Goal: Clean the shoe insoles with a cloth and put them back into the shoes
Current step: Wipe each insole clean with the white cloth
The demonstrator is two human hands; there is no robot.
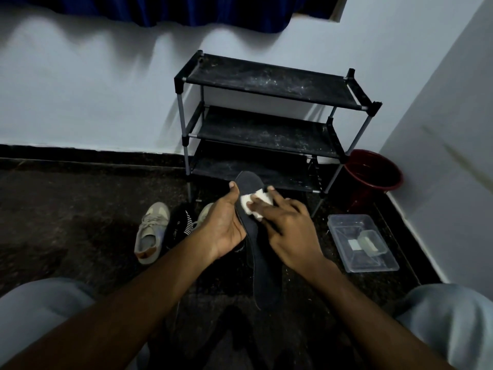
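Dark floor | centre frame: insole gripped by curled left hand | cloth pressed under flat right hand | risk: insole could be buckled by pressure

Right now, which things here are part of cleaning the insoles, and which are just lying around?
In the job: insole, held by left hand; cloth, pressed on it by right hand; beige shoe.
Lying about: black socks, shoe rack, red bucket, clear tub.
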